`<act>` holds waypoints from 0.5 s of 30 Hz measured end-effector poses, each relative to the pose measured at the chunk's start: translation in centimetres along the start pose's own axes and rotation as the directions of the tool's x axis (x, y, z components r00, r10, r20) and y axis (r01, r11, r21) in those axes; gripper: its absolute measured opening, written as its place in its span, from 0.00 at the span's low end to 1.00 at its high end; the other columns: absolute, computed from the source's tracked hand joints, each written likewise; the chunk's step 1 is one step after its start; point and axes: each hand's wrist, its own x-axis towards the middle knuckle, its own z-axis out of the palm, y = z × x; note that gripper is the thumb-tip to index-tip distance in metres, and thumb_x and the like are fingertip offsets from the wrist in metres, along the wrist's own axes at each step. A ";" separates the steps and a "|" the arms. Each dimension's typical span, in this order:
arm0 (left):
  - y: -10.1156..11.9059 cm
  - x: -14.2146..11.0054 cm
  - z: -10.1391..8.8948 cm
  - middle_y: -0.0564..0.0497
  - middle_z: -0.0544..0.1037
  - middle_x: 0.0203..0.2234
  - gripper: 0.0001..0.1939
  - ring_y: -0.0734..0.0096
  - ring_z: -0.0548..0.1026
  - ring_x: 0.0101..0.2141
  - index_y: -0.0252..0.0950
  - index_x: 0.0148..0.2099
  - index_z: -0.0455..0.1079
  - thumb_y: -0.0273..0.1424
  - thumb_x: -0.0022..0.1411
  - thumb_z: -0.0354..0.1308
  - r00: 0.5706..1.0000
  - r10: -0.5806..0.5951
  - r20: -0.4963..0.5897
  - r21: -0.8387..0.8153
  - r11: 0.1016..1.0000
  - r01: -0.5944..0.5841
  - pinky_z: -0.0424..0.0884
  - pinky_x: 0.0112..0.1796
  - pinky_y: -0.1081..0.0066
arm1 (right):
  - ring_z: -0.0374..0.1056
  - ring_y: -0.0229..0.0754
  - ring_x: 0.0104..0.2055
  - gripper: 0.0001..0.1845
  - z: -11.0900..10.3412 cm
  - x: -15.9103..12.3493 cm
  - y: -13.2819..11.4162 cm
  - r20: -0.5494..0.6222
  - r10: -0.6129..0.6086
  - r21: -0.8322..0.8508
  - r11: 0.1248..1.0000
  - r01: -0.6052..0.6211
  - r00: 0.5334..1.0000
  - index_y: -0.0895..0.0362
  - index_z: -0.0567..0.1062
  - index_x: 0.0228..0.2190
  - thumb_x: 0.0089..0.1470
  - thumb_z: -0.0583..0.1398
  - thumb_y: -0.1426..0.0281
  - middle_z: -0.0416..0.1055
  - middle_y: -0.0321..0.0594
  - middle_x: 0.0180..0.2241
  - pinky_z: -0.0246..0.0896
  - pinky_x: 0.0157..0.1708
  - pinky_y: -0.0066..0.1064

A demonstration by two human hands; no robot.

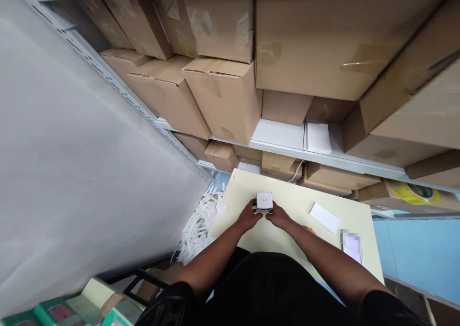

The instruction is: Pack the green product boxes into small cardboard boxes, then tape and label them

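Small white box (264,200) sits between both hands, over the far left part of the pale yellow tabletop (291,196). Can't tell if it rests on the surface or is held just above it. Dark print on the face toward the camera, too small to read.

Left hand (249,216) pinches the box's left side, right hand (278,215) the right side. Thumbs at the near edge, pointing in toward each other; fingers mostly hidden by the box. Forearms reach in from the bottom, black short sleeves.

Same table, right of the right hand: flat white box (324,217) lying at an angle, well apart from the hands. Nearer the table's right edge, a phone-like slab (351,250), partly pixelated. Orange item (310,230) peeks out beside the right forearm, mostly hidden.

Left of table: heap of white paper strips (199,220). Behind: metal shelving (323,158) loaded with taped cardboard cartons (223,101); white pad or box (318,138) on the middle shelf, white cable (296,171) hanging below. One lower carton at right has a yellow print (417,194). Green boxes (50,311) bottom left.
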 end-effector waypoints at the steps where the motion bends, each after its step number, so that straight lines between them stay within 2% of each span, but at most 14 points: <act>1: 0.1 0.9 -1.4 0.39 0.76 0.59 0.38 0.52 0.80 0.50 0.38 0.67 0.61 0.24 0.54 0.65 1.000 0.005 -0.006 0.007 1.000 -0.005 0.73 0.55 0.51 | 0.78 0.48 0.44 0.36 0.4 1.3 -0.9 -0.003 0.003 0.004 1.000 -0.003 1.000 0.52 0.68 0.59 0.46 0.62 0.75 0.80 0.43 0.46 0.72 0.43 0.38; 5: 0.0 5.2 -7.4 0.41 0.79 0.55 0.36 0.52 0.80 0.50 0.37 0.65 0.63 0.25 0.54 0.64 0.999 0.044 0.001 0.042 0.998 -0.044 0.73 0.54 0.52 | 0.78 0.48 0.44 0.35 2.0 6.5 -5.3 0.009 0.058 0.025 0.998 -0.058 0.998 0.53 0.68 0.58 0.46 0.62 0.74 0.80 0.42 0.45 0.72 0.40 0.36; 10: -0.7 10.7 -14.2 0.41 0.80 0.53 0.36 0.52 0.79 0.50 0.37 0.64 0.65 0.26 0.52 0.65 0.994 0.104 0.031 0.096 0.990 -0.107 0.73 0.52 0.52 | 0.78 0.49 0.45 0.36 4.3 12.2 -10.5 -0.038 0.124 0.053 0.991 -0.122 0.992 0.54 0.67 0.59 0.46 0.63 0.74 0.80 0.44 0.47 0.72 0.43 0.36; 13: -1.2 12.9 -16.8 0.42 0.81 0.52 0.37 0.54 0.80 0.48 0.38 0.65 0.64 0.26 0.52 0.65 0.991 0.120 0.054 0.100 0.987 -0.125 0.74 0.51 0.54 | 0.78 0.49 0.45 0.37 5.3 14.8 -12.2 -0.067 0.154 0.056 0.987 -0.150 0.986 0.54 0.68 0.58 0.45 0.64 0.74 0.80 0.43 0.46 0.72 0.43 0.37; 15: -1.5 13.7 -17.6 0.43 0.80 0.52 0.37 0.56 0.80 0.47 0.38 0.65 0.64 0.26 0.52 0.65 0.987 0.141 0.072 0.073 0.987 -0.146 0.75 0.50 0.56 | 0.77 0.49 0.44 0.36 5.8 15.8 -12.7 -0.084 0.176 0.055 0.984 -0.172 0.981 0.54 0.68 0.58 0.45 0.65 0.74 0.80 0.43 0.44 0.72 0.44 0.37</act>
